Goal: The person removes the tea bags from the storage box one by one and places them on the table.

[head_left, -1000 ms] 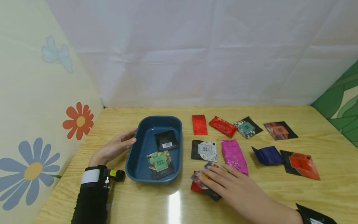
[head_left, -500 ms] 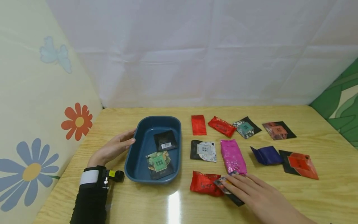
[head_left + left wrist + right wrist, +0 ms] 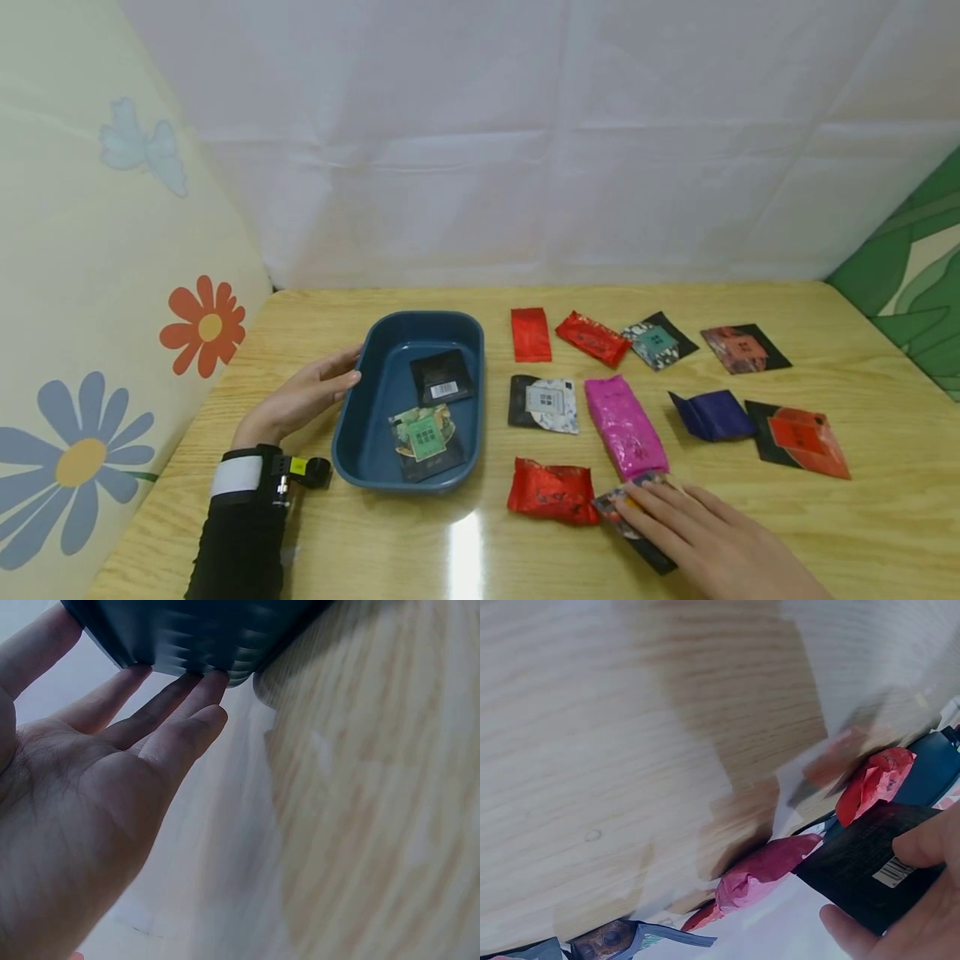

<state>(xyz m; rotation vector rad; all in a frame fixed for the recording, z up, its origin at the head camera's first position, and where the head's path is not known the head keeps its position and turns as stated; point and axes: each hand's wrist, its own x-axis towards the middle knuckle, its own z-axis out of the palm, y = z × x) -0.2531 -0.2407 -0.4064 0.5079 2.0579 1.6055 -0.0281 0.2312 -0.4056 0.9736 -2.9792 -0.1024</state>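
Note:
My left hand [image 3: 303,402] rests with straight fingers against the left side of a dark blue tray [image 3: 405,485]; the left wrist view shows its fingertips [image 3: 214,679] on the tray's wall. Inside the tray lie a black packet [image 3: 441,372] with a barcode and a green-labelled packet [image 3: 427,442]. My right hand [image 3: 716,537] pinches a flat black, picture-printed packet [image 3: 647,546], thumb on its barcode side in the right wrist view. This packet overlaps the lower end of a pink packet [image 3: 622,421], right of a red crinkled packet [image 3: 552,492].
Farther back lie a plain red packet [image 3: 531,335], a shiny red one [image 3: 592,337], a teal-labelled one [image 3: 656,340] and a red-labelled one [image 3: 744,347]. A white-and-black packet [image 3: 543,404], a folded purple packet [image 3: 712,415] and a red-and-black packet [image 3: 798,439] lie nearer.
My right hand has drawn the picture-printed packet rightward and toward me, off the red crinkled packet, which now shows fully. The pink packet has tilted slightly. My left hand stays at the tray.

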